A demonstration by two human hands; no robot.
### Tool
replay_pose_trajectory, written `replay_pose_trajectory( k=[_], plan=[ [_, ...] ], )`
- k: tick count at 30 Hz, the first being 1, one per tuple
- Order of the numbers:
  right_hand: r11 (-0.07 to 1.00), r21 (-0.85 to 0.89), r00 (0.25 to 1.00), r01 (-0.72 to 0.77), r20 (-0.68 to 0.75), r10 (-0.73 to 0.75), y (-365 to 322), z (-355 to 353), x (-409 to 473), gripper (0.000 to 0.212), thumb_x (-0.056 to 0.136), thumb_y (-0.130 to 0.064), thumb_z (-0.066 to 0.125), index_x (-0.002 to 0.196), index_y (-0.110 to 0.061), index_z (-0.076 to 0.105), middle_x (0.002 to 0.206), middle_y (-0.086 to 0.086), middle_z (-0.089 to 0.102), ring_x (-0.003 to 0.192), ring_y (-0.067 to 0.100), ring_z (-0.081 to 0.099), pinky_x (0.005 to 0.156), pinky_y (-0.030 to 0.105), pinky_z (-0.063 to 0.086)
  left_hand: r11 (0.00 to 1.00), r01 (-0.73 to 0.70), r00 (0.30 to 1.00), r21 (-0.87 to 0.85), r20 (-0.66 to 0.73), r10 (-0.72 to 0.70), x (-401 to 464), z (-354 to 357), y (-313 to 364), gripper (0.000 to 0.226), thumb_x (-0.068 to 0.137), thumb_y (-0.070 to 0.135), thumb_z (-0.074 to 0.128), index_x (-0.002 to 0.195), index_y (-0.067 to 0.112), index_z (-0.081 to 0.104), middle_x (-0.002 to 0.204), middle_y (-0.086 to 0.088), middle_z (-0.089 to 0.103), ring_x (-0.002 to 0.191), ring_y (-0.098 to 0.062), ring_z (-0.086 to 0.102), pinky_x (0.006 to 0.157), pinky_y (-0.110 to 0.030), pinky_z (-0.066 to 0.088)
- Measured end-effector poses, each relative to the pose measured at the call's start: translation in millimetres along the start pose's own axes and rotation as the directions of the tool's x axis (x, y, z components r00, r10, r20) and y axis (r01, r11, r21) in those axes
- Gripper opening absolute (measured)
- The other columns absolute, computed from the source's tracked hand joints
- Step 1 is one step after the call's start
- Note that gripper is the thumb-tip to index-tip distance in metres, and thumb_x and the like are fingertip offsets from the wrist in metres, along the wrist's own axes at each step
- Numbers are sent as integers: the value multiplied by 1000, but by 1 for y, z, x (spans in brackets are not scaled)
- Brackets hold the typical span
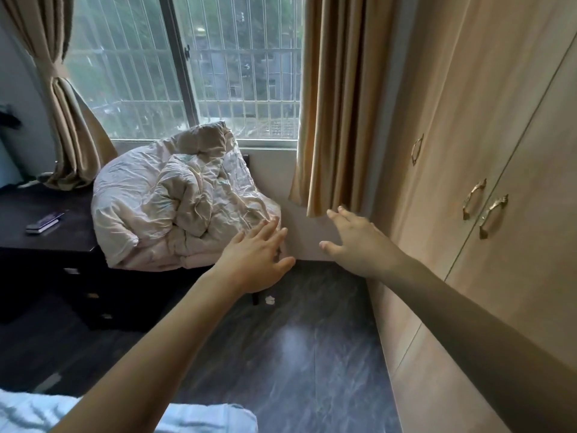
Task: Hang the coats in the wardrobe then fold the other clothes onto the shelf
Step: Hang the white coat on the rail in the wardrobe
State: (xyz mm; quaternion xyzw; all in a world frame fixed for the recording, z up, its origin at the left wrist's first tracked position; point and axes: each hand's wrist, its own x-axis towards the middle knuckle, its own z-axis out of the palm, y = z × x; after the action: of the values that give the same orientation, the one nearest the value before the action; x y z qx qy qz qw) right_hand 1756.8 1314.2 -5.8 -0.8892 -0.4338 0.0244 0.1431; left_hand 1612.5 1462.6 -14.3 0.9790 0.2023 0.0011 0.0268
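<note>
Far left, a tied-back curtain hangs by the window, which has bars outside. Below it a dark desk with a small flat device lying on top, blurry, can't tell what it is. Beside the desk, under the window sill, a crumpled pale quilt is heaped up on something dark; only a leg of that support shows. Bottom left corner, white-and-blue cloth, partly cut off by the frame.

Left hand reaches forward, fingers straight and spread, holding nothing; fingertips overlap the quilt's lower right edge, contact not clear. Right hand also stretched out, fingers spread and relaxed, holding nothing, just below the hem of the second curtain. Dark glossy floor under both arms, a small white scrap on it.

Right side, the wardrobe, light wood, doors closed, brass handles near the middle. Coats or other clothes not identifiable here.
</note>
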Motion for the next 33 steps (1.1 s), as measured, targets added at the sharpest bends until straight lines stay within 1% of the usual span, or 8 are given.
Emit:
replay_pose_trajectory(
  k=[9, 12, 15, 18, 25, 29, 31, 33],
  plan=[
    [991, 11, 991, 133, -16, -133, 52, -24, 167, 74, 93, -51, 49, 154, -25, 15, 162, -1, 10, 148, 19, 12, 120, 47, 16, 994, 106, 994, -30, -32, -107, 155, -14, -17, 66, 98, 54, 32, 155, 29, 8, 163, 6, -10, 149, -12, -7, 121, -45, 3],
    [981, 11, 981, 192, 20, -192, 47, -17, 213, 74, 93, -51, 49, 154, -24, 16, 162, 0, 10, 148, 19, 11, 120, 46, 15, 990, 137, 990, -22, -19, -138, 182, -18, -30, 66, 98, 54, 33, 155, 28, 10, 163, 5, -9, 149, -13, -7, 121, -45, 3],
    [959, -9, 957, 284, 67, -282, 30, -8, 257, 74, 94, -52, 46, 154, -23, 15, 162, 2, 9, 148, 22, 11, 120, 46, 14, 973, 230, 973, 14, -34, -230, 201, -24, -60, 66, 98, 55, 31, 155, 29, 10, 163, 5, -8, 149, -14, -7, 121, -45, 2],
    [923, -25, 919, 385, 98, -381, 5, 2, 296, 73, 94, -52, 45, 154, -22, 15, 162, 4, 9, 148, 24, 13, 120, 47, 16, 942, 334, 942, 24, -40, -333, 212, -28, -95, 67, 98, 57, 30, 155, 29, 8, 163, 5, -10, 149, -13, -8, 119, -44, -1],
    [819, -7, 812, 573, 143, -567, -80, 36, 376, 71, 94, -50, 45, 153, -21, 16, 162, 4, 10, 146, 26, 16, 118, 46, 18, 869, 494, 868, 9, -66, -493, 221, -30, -182, 68, 98, 56, 33, 155, 28, 9, 164, 2, -4, 150, -18, -3, 120, -45, 3],
    [729, 19, 718, 685, 151, -679, -150, 49, 422, 71, 95, -47, 47, 153, -22, 16, 162, 5, 10, 147, 28, 15, 118, 46, 18, 786, 618, 782, -18, -89, -617, 215, -39, -253, 68, 97, 54, 35, 155, 29, 9, 163, 2, -8, 150, -18, -5, 120, -48, 2],
    [669, 38, 656, 742, 161, -737, -188, 55, 443, 68, 95, -43, 48, 152, -21, 18, 160, 5, 15, 145, 27, 18, 118, 43, 19, 730, 683, 724, -31, -103, -682, 207, -44, -290, 68, 97, 54, 35, 155, 30, 8, 163, 3, -10, 150, -18, -6, 120, -48, 2],
    [616, 71, 597, 785, 179, -782, -224, 63, 460, 69, 95, -43, 48, 153, -20, 18, 161, 3, 13, 146, 27, 17, 115, 39, 20, 680, 732, 672, -44, -115, -731, 199, -47, -321, 67, 98, 54, 34, 155, 31, 7, 163, 4, -11, 150, -16, -7, 120, -46, 2]
  ],
)
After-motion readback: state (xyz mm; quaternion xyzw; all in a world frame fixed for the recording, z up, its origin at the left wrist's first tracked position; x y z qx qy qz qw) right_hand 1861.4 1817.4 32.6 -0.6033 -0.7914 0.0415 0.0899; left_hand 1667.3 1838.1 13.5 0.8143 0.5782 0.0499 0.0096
